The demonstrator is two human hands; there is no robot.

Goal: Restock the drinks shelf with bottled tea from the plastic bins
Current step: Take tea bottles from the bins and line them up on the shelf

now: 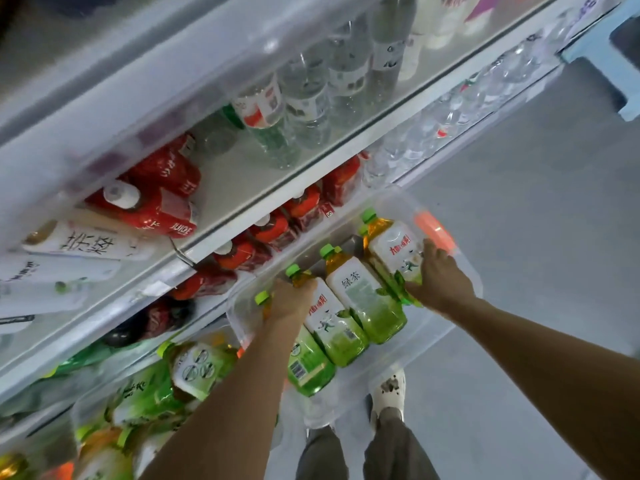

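Clear, glossy plastic forms the bin, a shallow rectangular tub with rounded corners and an orange latch at its far end. It is the landmark here, sitting in front of the white metal drinks shelf, above the grey floor.

Inside the bin lie several bottled teas on their sides, squarish in section, amber at the shoulder and pale green lower down, with bright green ribbed caps and smooth white-and-green wrap labels. The middle tea bottle rests free between the two hands.

At the bin's near-left end, the left hand reaches in, its fingers curled over the neck and shoulder of a tea bottle and holding it. At the bin's far-right end, the right hand lies on another tea bottle, fingers wrapped round its lower body.

Behind the bin, the shelf edge carries a row of red-labelled bottles. Above that row, clear ridged water bottles stand on a higher shelf. Below and left of the bin, a second clear bin holds more green-labelled tea. Under the bin, the person's white shoe rests on the floor.
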